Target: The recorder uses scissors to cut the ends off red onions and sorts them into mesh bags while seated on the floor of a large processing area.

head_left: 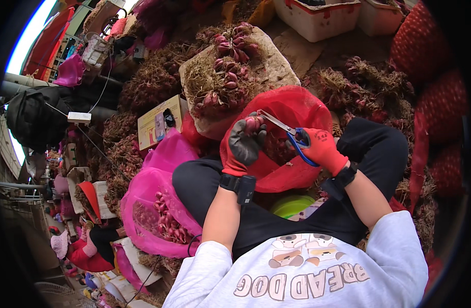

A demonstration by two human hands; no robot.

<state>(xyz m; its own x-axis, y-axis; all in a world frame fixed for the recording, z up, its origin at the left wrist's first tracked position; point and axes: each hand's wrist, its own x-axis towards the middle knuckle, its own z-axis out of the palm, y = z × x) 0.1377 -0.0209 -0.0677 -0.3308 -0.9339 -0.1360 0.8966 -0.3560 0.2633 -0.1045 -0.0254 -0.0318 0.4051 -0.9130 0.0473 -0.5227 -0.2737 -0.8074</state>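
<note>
My left hand [245, 145], in a red glove with a grey palm, is closed around a reddish-purple shallot [253, 123]. My right hand [323, 150], in a red glove, grips scissors [279, 123] with blue handles. Their blades reach left to the top of the shallot; whether they touch it I cannot tell. Both hands are over an open red mesh bag [309, 100] between my knees. Beyond it, shallots with dry roots and stalks [231, 77] lie on a pale foam slab [277, 64]. To the left, a pink mesh bag [138, 187] contains loose shallots [171, 223].
Piles of dried shallot bunches [366, 92] surround me. White foam boxes [320, 20] stand at the back, and full red mesh sacks [443, 102] at the right. A cardboard box [148, 120] sits left of the slab. Another person [86, 251] sits far left.
</note>
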